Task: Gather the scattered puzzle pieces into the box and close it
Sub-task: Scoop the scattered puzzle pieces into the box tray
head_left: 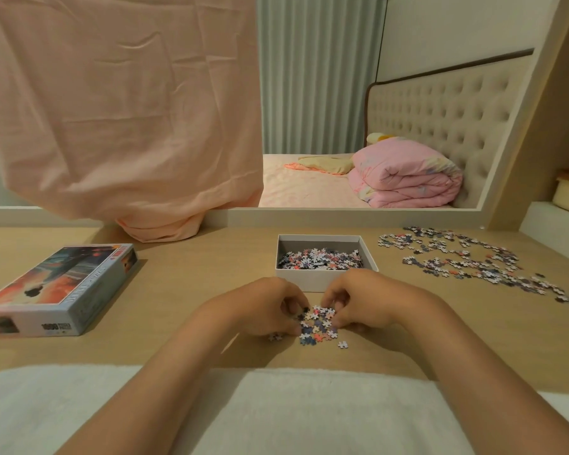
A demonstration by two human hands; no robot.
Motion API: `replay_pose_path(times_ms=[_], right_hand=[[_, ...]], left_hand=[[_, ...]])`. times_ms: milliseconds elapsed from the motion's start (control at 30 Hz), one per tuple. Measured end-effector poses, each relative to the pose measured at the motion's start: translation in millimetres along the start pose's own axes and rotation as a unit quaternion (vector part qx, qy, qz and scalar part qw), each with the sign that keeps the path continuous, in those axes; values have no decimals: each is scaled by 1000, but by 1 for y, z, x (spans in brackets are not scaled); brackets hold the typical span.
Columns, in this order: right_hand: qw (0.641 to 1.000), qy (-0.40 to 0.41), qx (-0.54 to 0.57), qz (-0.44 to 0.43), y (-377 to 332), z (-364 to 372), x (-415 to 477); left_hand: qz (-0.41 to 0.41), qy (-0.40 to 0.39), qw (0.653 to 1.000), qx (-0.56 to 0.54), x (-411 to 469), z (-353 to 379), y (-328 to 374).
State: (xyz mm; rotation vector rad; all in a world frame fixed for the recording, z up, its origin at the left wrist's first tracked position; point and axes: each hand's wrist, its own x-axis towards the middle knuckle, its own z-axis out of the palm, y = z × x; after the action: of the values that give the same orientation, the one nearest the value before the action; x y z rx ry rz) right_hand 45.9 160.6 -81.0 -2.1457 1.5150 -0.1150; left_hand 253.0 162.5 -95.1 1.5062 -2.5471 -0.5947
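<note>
An open white box (326,280) stands on the wooden table, partly filled with puzzle pieces (321,258). Just in front of it lies a small heap of pieces (316,325). My left hand (270,307) and my right hand (362,302) flank this heap, fingers curled inward around its edges and touching the pieces. A wide scatter of pieces (467,261) covers the table to the right of the box. The box lid (56,287), printed with a picture, lies at the left.
A pink cloth (119,110) hangs over the mirror behind the table, its end resting on the tabletop. A shelf edge (555,224) borders the table at the far right. White fabric (276,408) covers my lap at the near edge.
</note>
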Motion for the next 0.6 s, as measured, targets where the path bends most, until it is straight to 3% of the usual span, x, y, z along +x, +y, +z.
replay_pose_path(times_ms=[133, 333, 600], right_hand=[[999, 30, -8, -11, -1, -4, -2], [995, 19, -77, 52, 6, -7, -8], [994, 83, -72, -8, -7, 0, -2]], left_hand=[[-8, 19, 999, -30, -2, -7, -1], [-94, -50, 994, 35, -21, -24, -14], [-18, 35, 999, -28, -2, -5, -5]])
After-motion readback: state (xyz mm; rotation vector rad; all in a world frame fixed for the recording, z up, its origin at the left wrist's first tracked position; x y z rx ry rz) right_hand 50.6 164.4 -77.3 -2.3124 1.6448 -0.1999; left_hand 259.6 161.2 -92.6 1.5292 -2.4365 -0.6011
